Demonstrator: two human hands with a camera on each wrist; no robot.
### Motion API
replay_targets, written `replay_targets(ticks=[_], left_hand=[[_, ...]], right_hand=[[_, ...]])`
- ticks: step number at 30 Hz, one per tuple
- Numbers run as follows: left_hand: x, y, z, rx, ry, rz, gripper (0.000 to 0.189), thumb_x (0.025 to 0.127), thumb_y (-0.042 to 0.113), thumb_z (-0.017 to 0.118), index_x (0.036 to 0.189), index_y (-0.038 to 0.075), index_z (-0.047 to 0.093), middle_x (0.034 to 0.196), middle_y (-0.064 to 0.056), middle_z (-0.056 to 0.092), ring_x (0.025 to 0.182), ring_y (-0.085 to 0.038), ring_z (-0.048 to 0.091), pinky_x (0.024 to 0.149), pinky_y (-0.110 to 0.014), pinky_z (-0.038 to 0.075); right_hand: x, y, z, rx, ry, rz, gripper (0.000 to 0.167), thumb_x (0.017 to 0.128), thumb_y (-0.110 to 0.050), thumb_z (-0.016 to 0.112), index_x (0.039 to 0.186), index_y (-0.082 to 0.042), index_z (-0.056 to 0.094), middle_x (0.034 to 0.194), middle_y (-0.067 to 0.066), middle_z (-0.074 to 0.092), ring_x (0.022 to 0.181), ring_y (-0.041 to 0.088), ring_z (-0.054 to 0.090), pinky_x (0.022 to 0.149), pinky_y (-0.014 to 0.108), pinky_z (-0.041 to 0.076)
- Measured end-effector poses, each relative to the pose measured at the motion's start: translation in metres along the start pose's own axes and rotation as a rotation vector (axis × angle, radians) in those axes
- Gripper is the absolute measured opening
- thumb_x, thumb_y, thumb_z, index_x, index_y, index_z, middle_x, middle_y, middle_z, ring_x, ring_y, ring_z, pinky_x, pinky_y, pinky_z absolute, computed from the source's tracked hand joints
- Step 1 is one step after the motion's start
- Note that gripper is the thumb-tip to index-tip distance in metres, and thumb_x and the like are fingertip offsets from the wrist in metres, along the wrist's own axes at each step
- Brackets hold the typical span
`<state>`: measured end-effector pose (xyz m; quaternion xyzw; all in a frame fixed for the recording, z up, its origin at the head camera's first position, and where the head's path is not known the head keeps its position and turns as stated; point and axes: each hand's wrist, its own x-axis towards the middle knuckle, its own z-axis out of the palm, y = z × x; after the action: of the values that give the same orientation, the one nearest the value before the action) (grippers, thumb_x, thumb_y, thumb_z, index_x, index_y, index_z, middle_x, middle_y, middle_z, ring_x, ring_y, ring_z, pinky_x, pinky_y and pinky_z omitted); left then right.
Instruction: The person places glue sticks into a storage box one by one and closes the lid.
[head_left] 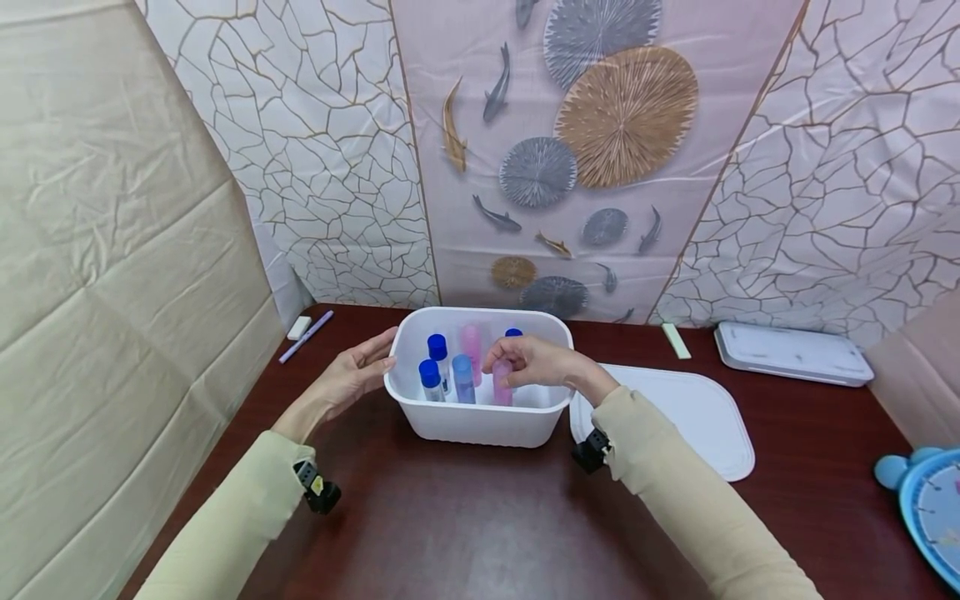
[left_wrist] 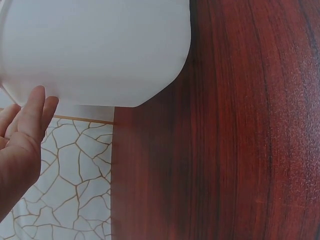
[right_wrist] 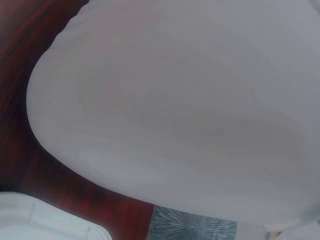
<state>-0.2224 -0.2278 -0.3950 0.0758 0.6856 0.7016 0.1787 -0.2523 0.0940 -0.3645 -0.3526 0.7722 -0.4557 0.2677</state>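
Observation:
A white plastic bin (head_left: pixel 465 425) stands on the dark red wooden table, with several small upright bottles inside. My right hand (head_left: pixel 536 363) reaches over its rim and pinches a translucent pink bottle (head_left: pixel 502 390) near the front wall. My left hand (head_left: pixel 348 379) rests against the bin's left end, its fingers fairly straight along the outside. Around the pinched bottle stand a light blue bottle (head_left: pixel 463 383), clear bottles with dark blue caps (head_left: pixel 430 372), and another pink bottle (head_left: pixel 471 343). In the right wrist view the bin wall (right_wrist: pixel 165 110) hides the right hand.
A white lid (head_left: pixel 690 408) lies flat right of the bin. Farther right are a pale green strip (head_left: pixel 676 341), a white case (head_left: pixel 791 354) and a blue clock-like object (head_left: pixel 933 500). A purple pen (head_left: pixel 306 337) and a white eraser-like block (head_left: pixel 298 327) lie back left.

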Motion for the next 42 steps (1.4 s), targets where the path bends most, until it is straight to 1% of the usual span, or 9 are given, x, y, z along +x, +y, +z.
replay_targets(ticks=[4,10,15,19,25,30,35,38,42], left_hand=[[0.001,-0.001,0.0,0.007,0.002,0.006,0.065,0.094,0.016,0.058,0.15,0.012,0.024,0.154,-0.011,0.027,0.137,-0.029,0.033,0.097,-0.032,0.047],[0.001,-0.001,0.001,0.003,0.0,0.005,0.064,0.095,0.013,0.056,0.15,0.012,0.024,0.154,-0.011,0.027,0.138,-0.028,0.032,0.102,-0.038,0.043],[0.001,-0.001,0.001,0.005,-0.001,0.008,0.064,0.095,0.013,0.056,0.15,0.011,0.023,0.154,-0.012,0.026,0.138,-0.029,0.031,0.102,-0.038,0.043],[0.001,-0.001,0.002,0.001,-0.004,0.016,0.065,0.095,0.014,0.056,0.15,0.011,0.023,0.154,-0.012,0.026,0.137,-0.03,0.032,0.1,-0.036,0.045],[0.001,-0.002,0.001,0.015,-0.007,0.009,0.065,0.095,0.014,0.056,0.15,0.011,0.022,0.154,-0.012,0.025,0.138,-0.03,0.031,0.101,-0.037,0.044],[0.0,-0.002,0.0,0.021,-0.005,0.005,0.066,0.095,0.015,0.056,0.15,0.011,0.022,0.155,-0.012,0.024,0.138,-0.031,0.03,0.101,-0.037,0.044],[0.0,0.0,0.0,0.016,-0.001,0.002,0.066,0.094,0.015,0.057,0.15,0.011,0.022,0.155,-0.012,0.024,0.138,-0.03,0.031,0.101,-0.037,0.044],[0.0,0.0,0.001,0.018,0.002,-0.002,0.067,0.094,0.016,0.057,0.15,0.011,0.022,0.155,-0.012,0.024,0.137,-0.028,0.032,0.1,-0.034,0.045],[0.0,-0.002,0.001,0.017,-0.004,-0.001,0.066,0.094,0.017,0.057,0.15,0.012,0.022,0.154,-0.012,0.024,0.133,-0.022,0.04,0.095,-0.028,0.049]], right_hand=[[-0.002,-0.001,-0.001,-0.029,-0.002,0.004,0.029,0.086,0.008,0.06,0.115,0.009,0.053,0.114,0.021,0.058,0.088,0.015,0.058,0.081,0.022,0.052],[-0.006,-0.005,-0.006,-0.027,0.051,-0.039,0.037,0.087,0.007,0.059,0.121,0.013,0.048,0.126,0.031,0.052,0.115,0.039,0.053,0.097,0.039,0.048],[-0.027,-0.018,-0.022,-0.016,0.338,-0.134,0.035,0.088,0.003,0.06,0.121,0.01,0.053,0.123,0.03,0.056,0.116,0.038,0.055,0.095,0.035,0.05],[-0.067,-0.017,-0.045,0.118,0.618,-0.137,0.034,0.09,-0.002,0.06,0.121,0.01,0.054,0.112,0.017,0.066,0.103,0.018,0.064,0.087,0.023,0.052],[-0.154,0.049,-0.071,0.354,0.868,-0.079,0.029,0.091,-0.01,0.062,0.118,-0.003,0.058,0.1,-0.006,0.067,0.091,0.004,0.066,0.081,0.017,0.053],[-0.222,0.116,-0.072,0.238,0.957,0.198,0.05,0.092,-0.017,0.061,0.13,0.011,0.047,0.09,-0.018,0.063,0.081,-0.005,0.063,0.073,0.014,0.054],[-0.254,0.143,-0.06,0.033,0.926,0.578,0.056,0.094,-0.024,0.058,0.132,0.014,0.042,0.103,0.011,0.064,0.071,-0.011,0.055,0.067,0.019,0.056],[-0.261,0.148,-0.055,-0.04,0.857,0.664,0.055,0.093,-0.023,0.057,0.13,0.015,0.042,0.115,0.029,0.055,0.071,-0.008,0.055,0.068,0.023,0.056],[-0.264,0.149,-0.049,-0.077,0.828,0.718,0.047,0.09,-0.016,0.061,0.122,0.016,0.048,0.098,0.022,0.061,0.07,0.003,0.056,0.064,0.025,0.056]])
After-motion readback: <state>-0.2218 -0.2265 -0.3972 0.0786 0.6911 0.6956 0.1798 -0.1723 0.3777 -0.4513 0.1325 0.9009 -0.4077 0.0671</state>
